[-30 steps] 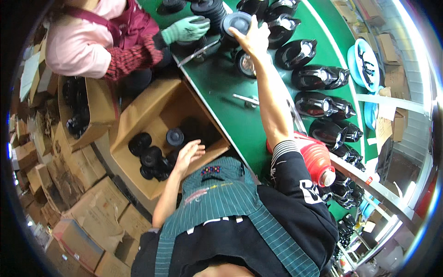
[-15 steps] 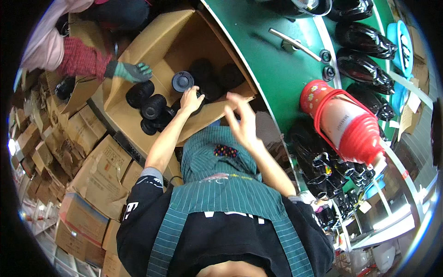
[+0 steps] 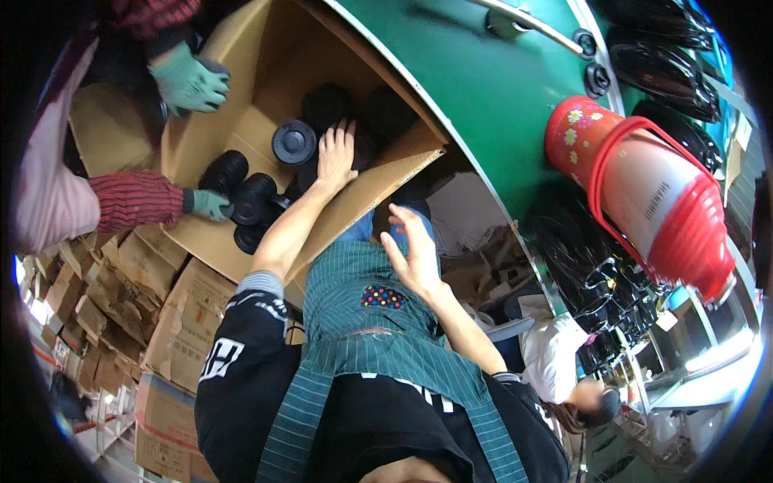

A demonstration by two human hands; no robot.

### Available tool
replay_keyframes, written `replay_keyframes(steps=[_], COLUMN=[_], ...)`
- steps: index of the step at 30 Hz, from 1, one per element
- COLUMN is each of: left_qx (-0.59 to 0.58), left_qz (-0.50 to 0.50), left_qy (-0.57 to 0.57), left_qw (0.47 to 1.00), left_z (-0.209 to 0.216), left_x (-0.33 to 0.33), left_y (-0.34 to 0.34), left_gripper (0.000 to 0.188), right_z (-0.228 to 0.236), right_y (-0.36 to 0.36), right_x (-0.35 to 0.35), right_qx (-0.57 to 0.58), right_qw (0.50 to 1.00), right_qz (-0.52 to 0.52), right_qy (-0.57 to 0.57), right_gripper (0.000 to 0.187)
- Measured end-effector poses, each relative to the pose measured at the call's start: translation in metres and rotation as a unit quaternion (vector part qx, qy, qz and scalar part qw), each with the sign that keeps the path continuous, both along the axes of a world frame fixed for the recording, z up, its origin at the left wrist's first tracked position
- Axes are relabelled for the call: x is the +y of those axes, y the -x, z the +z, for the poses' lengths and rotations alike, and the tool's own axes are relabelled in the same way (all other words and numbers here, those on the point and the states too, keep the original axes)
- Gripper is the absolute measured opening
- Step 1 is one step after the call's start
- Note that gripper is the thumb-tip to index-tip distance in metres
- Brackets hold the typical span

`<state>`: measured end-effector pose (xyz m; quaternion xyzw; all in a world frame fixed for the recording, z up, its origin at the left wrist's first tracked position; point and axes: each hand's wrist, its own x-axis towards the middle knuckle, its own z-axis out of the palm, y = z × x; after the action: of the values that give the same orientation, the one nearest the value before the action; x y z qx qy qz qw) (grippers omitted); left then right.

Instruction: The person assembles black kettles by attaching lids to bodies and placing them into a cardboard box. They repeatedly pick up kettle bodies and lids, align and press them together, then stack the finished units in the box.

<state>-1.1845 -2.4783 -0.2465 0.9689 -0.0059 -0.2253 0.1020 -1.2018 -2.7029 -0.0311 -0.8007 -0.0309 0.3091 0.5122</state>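
Inside the cardboard box (image 3: 362, 199), the round black disc (image 3: 294, 142) lies just left of the spread left hand (image 3: 336, 161), while the right hand (image 3: 415, 256), also spread, hangs outside the box.

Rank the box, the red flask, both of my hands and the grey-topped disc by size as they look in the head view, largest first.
1. Box
2. Red flask
3. Left hand and right hand: too alike to rank
4. Grey-topped disc
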Motion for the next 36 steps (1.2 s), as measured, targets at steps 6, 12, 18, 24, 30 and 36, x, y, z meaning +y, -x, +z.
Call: replay_keyframes(steps=[6, 12, 18, 24, 30, 36], left_qx=[-0.05, 0.066, 0.202, 0.196, 0.084, 0.072], left_qz=[0.125, 0.099, 0.168, 0.417, 0.491, 0.465], left_qy=[0.177, 0.319, 0.51, 0.764, 0.65, 0.658], left_qw=[0.975, 0.94, 0.819, 0.451, 0.573, 0.588], left_z=[0.199, 0.298, 0.305, 0.344, 0.325, 0.31], left_x=[-0.02, -0.037, -0.034, -0.028, -0.03, -0.029], left_y=[-0.011, -0.018, -0.028, -0.034, -0.035, -0.022], left_gripper=[0.133, 0.151, 0.153, 0.124, 0.084, 0.067], right_z=[0.044, 0.085, 0.123, 0.14, 0.19, 0.169], right_y=[-0.069, -0.087, -0.107, -0.174, -0.418, -0.48], right_x=[0.023, 0.012, -0.013, -0.022, 0.054, 0.08], right_qx=[-0.214, -0.167, -0.109, -0.246, -0.436, -0.344], right_qw=[0.935, 0.909, 0.904, 0.933, 0.853, 0.856], right_qz=[0.259, 0.368, 0.408, 0.261, -0.007, 0.134], right_qy=[0.115, 0.102, 0.064, 0.026, 0.286, 0.362], right_gripper=[0.11, 0.164, 0.155, 0.139, 0.134, 0.134])
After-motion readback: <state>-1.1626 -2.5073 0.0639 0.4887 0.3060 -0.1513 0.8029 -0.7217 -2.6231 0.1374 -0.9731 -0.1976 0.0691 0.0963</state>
